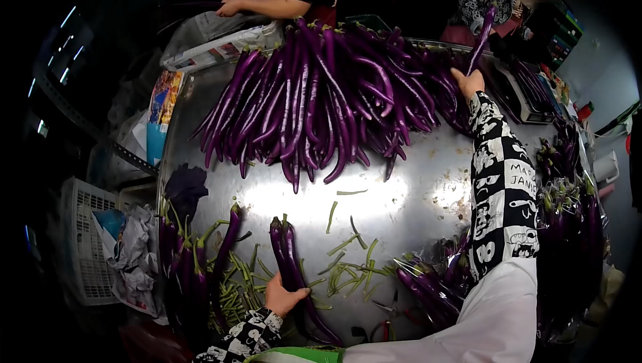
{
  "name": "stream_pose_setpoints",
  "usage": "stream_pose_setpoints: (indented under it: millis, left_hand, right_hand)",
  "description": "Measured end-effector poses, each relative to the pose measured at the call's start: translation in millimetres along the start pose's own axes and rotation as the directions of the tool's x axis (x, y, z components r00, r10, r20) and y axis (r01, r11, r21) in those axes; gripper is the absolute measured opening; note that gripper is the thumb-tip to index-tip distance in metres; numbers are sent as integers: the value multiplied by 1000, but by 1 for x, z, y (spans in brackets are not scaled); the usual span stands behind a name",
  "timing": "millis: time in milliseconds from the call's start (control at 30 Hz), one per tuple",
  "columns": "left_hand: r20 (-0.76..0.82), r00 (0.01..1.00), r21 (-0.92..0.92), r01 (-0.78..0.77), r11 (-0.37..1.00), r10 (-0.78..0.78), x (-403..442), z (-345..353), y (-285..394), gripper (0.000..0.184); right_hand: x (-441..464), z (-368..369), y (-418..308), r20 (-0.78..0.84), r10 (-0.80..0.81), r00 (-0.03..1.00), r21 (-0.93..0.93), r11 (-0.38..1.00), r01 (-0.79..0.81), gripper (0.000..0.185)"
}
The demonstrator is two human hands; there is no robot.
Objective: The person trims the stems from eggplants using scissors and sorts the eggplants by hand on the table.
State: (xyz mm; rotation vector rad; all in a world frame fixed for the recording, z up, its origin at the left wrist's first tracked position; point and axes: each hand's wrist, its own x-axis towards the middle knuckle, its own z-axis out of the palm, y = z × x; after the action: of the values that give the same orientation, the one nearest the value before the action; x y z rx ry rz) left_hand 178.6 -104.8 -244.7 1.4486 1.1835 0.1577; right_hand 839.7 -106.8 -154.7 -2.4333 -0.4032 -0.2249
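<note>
My left hand (pixel 283 295), low in the head view, is closed around a pair of long purple eggplants (pixel 286 250), their cut stems pointing away from me. At the far right my outstretched right hand (pixel 469 83) grips the lower part of a single eggplant (pixel 481 43), which tilts upward. Beside that hand spreads a big pile of eggplants (pixel 314 95) across the back of the metal table (pixel 267 192). Trimmed green stems (pixel 234 286) lie scattered around my left hand.
Bagged eggplants (pixel 435 283) lie at the right front, near pruning shears (pixel 386 309). More eggplants (pixel 194 269) with stems sit at the left edge, by a dark purple cloth (pixel 186 189). A white crate (pixel 97 242) stands left. Two people work across the table.
</note>
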Motion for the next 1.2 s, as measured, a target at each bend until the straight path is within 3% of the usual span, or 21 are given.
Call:
stream_pose_setpoints:
  millis: [67, 100, 167, 200, 233, 300, 367, 433, 467, 500, 533, 567, 600, 633, 667, 733, 867, 967, 1067, 1200]
  left_hand:
    - [-1, 1000, -13, 17, 1000, -17, 2, 0, -1, 48]
    - [0, 1000, -6, 18, 1000, -18, 0, 0, 3, 48]
    - [22, 999, -70, 31, 997, -30, 0, 2, 8, 46]
    - [33, 999, -61, 21, 998, -19, 1, 1, 5, 47]
    - [31, 999, -55, 21, 998, -19, 1, 1, 5, 47]
    - [33, 999, -102, 17, 995, -14, -1, 2, 7, 44]
    - [35, 999, -96, 26, 995, -23, 0, 3, 10, 44]
    - [42, 998, -160, 47, 986, -40, 1, 2, 4, 47]
    - [48, 998, -145, 41, 989, -34, 2, 1, 1, 46]
    - [49, 998, -141, 42, 989, -35, 2, 0, 0, 46]
    - [49, 998, -144, 40, 989, -33, 2, 0, 0, 46]
    - [51, 998, -152, 37, 988, -29, 2, 1, -1, 45]
    - [57, 998, -159, 38, 987, -29, 2, 1, 0, 45]
    - [53, 998, -129, 49, 990, -42, 2, 0, 4, 44]
    - [53, 997, -100, 59, 993, -54, 1, 0, 5, 43]
    - [47, 999, -135, 11, 991, -5, 1, 1, 3, 40]
    - [44, 999, -146, -25, 989, 31, 4, 0, -3, 38]
    - [47, 998, -130, -23, 991, 29, 3, 0, -3, 38]
    - [44, 998, -121, -40, 992, 46, 3, -1, 0, 38]
    - [45, 997, -102, -51, 993, 56, 3, -2, 2, 36]
  right_hand:
    - [7, 5, 16, 272, 16, 962, -183, 982, 36, 73]
    - [-14, -14, -14, 314, 108, 943, -429, 902, 39, 80]
    - [-37, -17, -45, 79, 57, 995, -560, 829, -3, 83]
    - [-32, -4, -40, -12, -188, 982, -537, 830, 152, 79]
    - [-26, 8, -35, -78, -437, 896, -443, 820, 362, 72]
    - [-14, 31, -43, -44, -609, 792, -72, 793, 605, 72]
    - [-12, 51, -54, 55, -502, 863, 93, 863, 496, 69]
    - [2, 78, -49, 173, -462, 870, -15, 882, 471, 47]
    - [9, 83, -48, 306, -349, 886, 70, 936, 345, 24]
    - [-3, 87, -48, 63, -364, 929, 84, 930, 359, 17]
    - [5, 97, -43, -50, -244, 969, 278, 928, 248, 20]
    - [10, 100, -44, -138, -102, 985, 467, 871, 156, 23]
    - [-15, 66, -69, -35, 94, 995, 864, 503, -17, 31]
    - [-30, 46, -83, -67, 132, 989, 965, 259, 31, 36]
    - [-45, 26, -89, -103, 88, 991, 990, 106, 94, 39]
    - [-104, -26, -108, -128, 25, 991, 987, -91, 130, 39]
    - [-233, -95, -129, -88, -40, 995, 977, -200, 79, 40]
    - [-280, -98, -129, 85, -16, 996, 902, -423, -83, 37]
    - [-294, -89, -130, 157, 15, 987, 904, -404, -138, 38]
    - [-306, -83, -122, 256, 59, 965, 851, -487, -196, 37]
